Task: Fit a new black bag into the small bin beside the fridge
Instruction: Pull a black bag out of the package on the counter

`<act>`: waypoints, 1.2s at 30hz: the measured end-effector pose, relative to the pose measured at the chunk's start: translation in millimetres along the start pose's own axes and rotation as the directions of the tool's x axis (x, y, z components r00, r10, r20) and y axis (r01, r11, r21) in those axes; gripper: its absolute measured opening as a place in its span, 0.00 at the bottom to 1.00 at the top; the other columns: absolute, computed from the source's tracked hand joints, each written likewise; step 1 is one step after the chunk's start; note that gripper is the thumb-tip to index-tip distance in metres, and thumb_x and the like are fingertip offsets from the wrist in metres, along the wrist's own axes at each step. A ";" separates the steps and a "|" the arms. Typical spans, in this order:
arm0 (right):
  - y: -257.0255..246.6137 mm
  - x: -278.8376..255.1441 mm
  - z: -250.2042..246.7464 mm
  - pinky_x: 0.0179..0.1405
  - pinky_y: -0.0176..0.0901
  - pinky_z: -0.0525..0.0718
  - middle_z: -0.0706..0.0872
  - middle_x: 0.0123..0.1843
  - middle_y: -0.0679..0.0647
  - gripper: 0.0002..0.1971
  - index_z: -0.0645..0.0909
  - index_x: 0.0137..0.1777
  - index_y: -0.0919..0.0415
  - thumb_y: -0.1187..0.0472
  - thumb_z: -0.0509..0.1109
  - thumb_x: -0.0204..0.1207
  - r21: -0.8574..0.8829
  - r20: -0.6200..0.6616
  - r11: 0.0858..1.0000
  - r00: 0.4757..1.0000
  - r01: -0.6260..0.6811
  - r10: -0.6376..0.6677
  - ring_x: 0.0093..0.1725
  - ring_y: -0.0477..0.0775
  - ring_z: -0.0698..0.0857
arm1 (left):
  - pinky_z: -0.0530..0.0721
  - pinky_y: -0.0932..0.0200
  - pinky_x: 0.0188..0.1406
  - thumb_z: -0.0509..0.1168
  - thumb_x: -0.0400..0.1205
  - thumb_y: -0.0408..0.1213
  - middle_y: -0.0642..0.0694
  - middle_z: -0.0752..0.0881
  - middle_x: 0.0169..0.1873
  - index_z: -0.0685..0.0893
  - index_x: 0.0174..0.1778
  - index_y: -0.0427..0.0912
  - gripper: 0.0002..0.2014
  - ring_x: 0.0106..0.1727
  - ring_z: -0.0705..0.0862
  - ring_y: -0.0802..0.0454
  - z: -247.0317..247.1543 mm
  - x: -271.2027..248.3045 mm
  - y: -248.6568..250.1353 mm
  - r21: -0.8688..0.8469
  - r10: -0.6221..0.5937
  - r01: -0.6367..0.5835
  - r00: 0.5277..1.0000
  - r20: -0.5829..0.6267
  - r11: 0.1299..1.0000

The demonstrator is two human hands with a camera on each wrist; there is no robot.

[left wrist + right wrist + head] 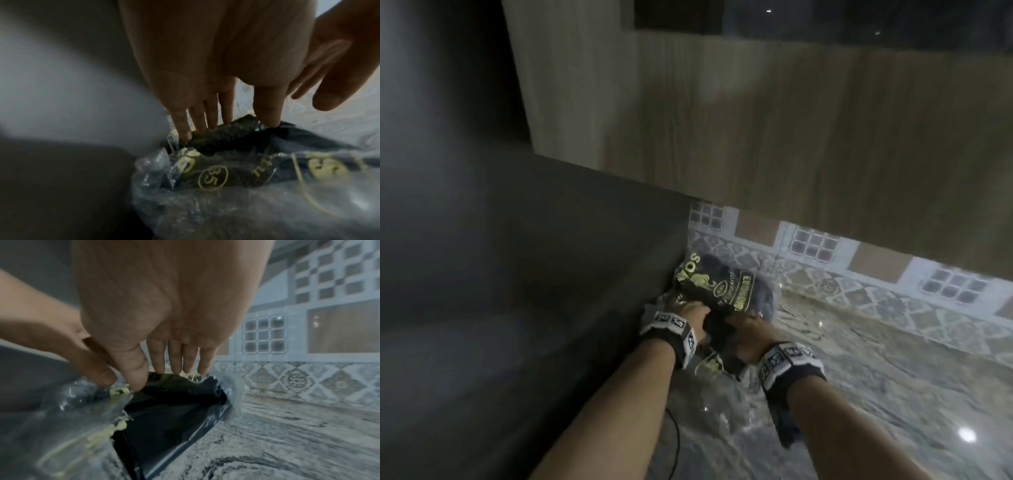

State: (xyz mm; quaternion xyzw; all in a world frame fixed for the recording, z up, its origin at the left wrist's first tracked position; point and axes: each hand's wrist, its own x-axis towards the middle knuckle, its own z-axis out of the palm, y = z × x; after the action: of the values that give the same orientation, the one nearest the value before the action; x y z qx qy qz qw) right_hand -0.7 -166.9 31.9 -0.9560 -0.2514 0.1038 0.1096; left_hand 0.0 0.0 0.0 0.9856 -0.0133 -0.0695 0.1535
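A clear plastic packet (722, 284) with yellow print, full of folded black bags, lies on the marble counter (876, 377) against a dark appliance side. My left hand (693, 313) pinches the packet's torn end between fingers and thumb; the left wrist view shows its fingertips (197, 128) at the wrapper (216, 178) mouth. My right hand (746, 325) pinches a black bag (168, 410) that sticks out of the wrapper, with the thumb in front and the fingers (176, 366) behind. The small bin is not in view.
The dark appliance wall (517, 274) rises close on the left. A wood-grain cabinet (756, 137) hangs low overhead. Patterned tiles (859, 284) back the counter. A thin black cable (674, 438) runs down by the counter's left edge.
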 end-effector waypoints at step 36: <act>-28.4 -121.4 -94.2 0.71 0.59 0.73 0.69 0.77 0.63 0.47 0.58 0.80 0.60 0.58 0.80 0.64 0.300 -0.482 0.954 0.858 -0.029 0.178 0.73 0.67 0.71 | 0.84 0.44 0.53 0.60 0.81 0.37 0.36 0.89 0.46 0.85 0.46 0.45 0.08 0.50 0.86 0.34 -106.5 -134.1 50.6 -0.291 -0.094 -0.019 0.924 -0.369 0.957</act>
State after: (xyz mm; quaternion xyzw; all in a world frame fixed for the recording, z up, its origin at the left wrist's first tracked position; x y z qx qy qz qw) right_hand -93.3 -218.7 146.7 -0.9364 -0.1443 -0.1090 0.3006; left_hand -118.0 -9.8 133.7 0.9473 0.0460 0.1182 0.2941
